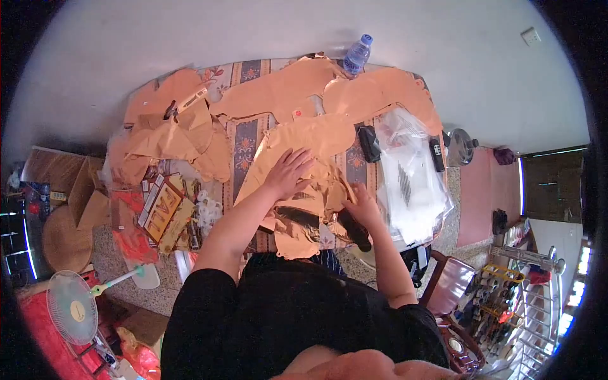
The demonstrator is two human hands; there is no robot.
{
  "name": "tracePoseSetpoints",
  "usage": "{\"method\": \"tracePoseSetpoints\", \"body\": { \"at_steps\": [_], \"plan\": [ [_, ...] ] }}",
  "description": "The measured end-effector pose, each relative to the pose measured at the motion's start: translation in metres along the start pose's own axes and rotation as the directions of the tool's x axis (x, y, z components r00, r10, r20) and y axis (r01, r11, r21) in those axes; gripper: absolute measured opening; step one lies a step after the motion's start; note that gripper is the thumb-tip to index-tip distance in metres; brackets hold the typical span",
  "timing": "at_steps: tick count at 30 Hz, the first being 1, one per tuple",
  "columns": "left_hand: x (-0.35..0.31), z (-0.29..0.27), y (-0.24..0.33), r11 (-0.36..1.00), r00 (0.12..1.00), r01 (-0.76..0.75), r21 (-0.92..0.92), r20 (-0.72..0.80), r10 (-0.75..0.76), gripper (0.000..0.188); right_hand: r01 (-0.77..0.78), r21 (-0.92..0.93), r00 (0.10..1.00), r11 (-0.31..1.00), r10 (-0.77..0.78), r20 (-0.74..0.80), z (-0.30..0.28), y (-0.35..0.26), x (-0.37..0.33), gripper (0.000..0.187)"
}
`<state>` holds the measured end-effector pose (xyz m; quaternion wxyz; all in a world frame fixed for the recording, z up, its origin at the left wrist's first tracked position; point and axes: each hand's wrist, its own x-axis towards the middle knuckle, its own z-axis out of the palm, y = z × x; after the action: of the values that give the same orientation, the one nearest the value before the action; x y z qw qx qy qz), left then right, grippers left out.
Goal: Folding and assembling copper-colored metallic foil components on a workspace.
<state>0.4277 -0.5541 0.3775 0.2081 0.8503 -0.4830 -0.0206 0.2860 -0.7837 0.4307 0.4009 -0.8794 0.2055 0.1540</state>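
A flat, uninflated rose-gold foil balloon (310, 139) lies in front of me on the table, its near part creased and shiny and hanging toward the table's front edge. My left hand (292, 170) rests on it with the fingers stretched out. At the balloon's right edge, my right hand (362, 206) has its fingers closed on a raised fold of the foil. Beneath that hand is a dark, glossy patch whose nature I cannot make out. More flat foil balloons lie behind, one at the back middle (266, 92) and another at the back right (373, 95).
Crumpled foil (174, 136) covers the table's left, near printed packaging (166, 209). Clear plastic bags (408, 183) lie at the right beside a black object (368, 144). A water bottle (358, 55) stands at the back. A fan (73, 307) is at lower left, a chair (451, 282) at right.
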Motion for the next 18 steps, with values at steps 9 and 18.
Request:
{"method": "tracePoseSetpoints", "body": {
  "at_steps": [9, 18],
  "plan": [
    [0.002, -0.006, 0.003, 1.0, 1.0, 0.014, 0.019, 0.025, -0.014, 0.058, 0.364, 0.159, 0.912, 0.918, -0.386, 0.139, -0.006, -0.069, -0.014, 0.061],
    [0.001, 0.008, -0.008, 0.987, 0.989, 0.003, 0.163, 0.142, -0.027, 0.056, 0.637, 0.138, 0.645, 0.759, -0.622, 0.445, 0.078, -0.104, -0.012, 0.06]
  ]
}}
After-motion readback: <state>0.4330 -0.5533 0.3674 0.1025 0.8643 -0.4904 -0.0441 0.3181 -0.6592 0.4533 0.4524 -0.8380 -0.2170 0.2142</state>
